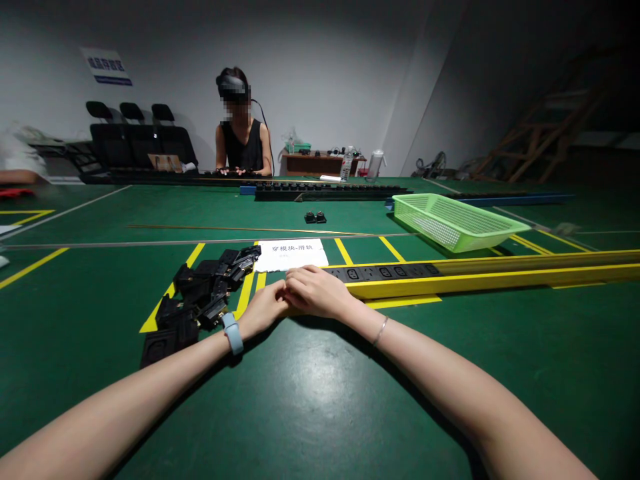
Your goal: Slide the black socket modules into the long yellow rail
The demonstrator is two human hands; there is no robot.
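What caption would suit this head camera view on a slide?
Left hand and right hand meet at a yellow rail holding black socket modules.

Green table [320,413] under yellow rail [480,284], black modules [197,288]

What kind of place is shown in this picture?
Probably an assembly workshop: the green worktable has yellow marking lines, loose black modules lie heaped on it, and a long yellow rail holds a row of black sockets.
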